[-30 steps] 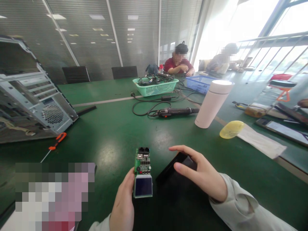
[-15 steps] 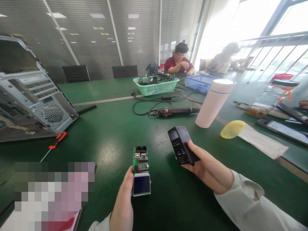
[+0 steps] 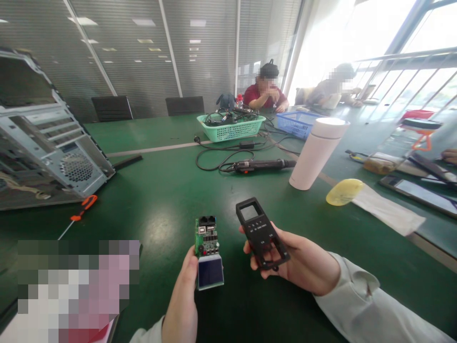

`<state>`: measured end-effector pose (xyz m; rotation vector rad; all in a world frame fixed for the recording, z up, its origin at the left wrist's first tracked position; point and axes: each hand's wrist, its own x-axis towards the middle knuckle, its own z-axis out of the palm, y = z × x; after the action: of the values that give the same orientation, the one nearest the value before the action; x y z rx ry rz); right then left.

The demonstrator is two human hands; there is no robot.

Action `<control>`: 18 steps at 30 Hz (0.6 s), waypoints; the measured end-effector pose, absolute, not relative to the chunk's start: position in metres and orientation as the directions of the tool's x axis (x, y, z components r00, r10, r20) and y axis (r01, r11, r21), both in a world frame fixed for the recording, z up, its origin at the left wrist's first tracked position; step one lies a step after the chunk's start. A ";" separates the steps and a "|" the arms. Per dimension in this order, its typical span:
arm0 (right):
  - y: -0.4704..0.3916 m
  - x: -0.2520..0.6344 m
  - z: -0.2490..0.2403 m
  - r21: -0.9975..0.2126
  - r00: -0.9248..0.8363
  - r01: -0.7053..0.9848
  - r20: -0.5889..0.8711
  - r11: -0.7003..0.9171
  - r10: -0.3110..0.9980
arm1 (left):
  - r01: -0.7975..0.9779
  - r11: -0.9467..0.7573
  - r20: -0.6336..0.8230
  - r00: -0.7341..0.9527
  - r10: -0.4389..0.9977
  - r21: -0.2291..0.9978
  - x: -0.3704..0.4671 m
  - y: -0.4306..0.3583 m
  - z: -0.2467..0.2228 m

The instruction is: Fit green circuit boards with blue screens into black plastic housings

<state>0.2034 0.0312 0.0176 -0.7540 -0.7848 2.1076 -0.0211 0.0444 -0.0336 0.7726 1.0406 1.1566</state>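
My left hand (image 3: pixel 183 290) grips a green circuit board (image 3: pixel 208 245) by its left edge. Two black sockets sit at the board's far end, and a dark screen (image 3: pixel 210 272) in a pale frame fills its near end. In my right hand (image 3: pixel 300 259) is a black plastic casing (image 3: pixel 260 233), tilted so its front face shows. That face has a window cut-out at the top, small printed marks in the middle and further openings lower down. Fingers wrap under the casing's left side. The board and the casing are apart from each other, both above the green table (image 3: pixel 171 190).
A corded electric screwdriver (image 3: pixel 262 166) lies ahead, beside a pale pink tumbler (image 3: pixel 317 152). Farther back are a green basket (image 3: pixel 232 131) of cables and a blue basket (image 3: pixel 296 125). An open computer case (image 3: pixel 53 143) and an orange-handled screwdriver (image 3: pixel 84 207) are leftward. Two people sit beyond.
My right hand has turned the casing so its front face with the openings shows, and brought it slightly lower and left. The left hand and circuit board have barely moved.
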 end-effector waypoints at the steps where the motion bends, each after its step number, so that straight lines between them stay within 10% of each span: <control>1: 0.031 0.203 0.017 -0.783 -0.537 -0.392 -0.231 -0.483 0.811 | -0.334 0.245 -0.243 0.050 0.969 0.910 -0.021 0.043 -0.033; 10: 0.033 0.208 0.018 -0.977 -0.165 0.206 0.024 0.058 0.986 | -0.200 0.206 -0.229 -0.100 0.968 0.958 -0.014 0.019 -0.022; 18: 0.008 0.297 0.004 -0.476 0.084 0.869 0.409 0.134 0.909 | -0.183 0.203 -0.225 -0.110 0.968 0.962 -0.017 0.017 -0.024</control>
<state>0.2970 0.0080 0.0035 -1.7182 -1.7671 0.0776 -0.0166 0.0173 -0.0240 0.8605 1.2693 1.2153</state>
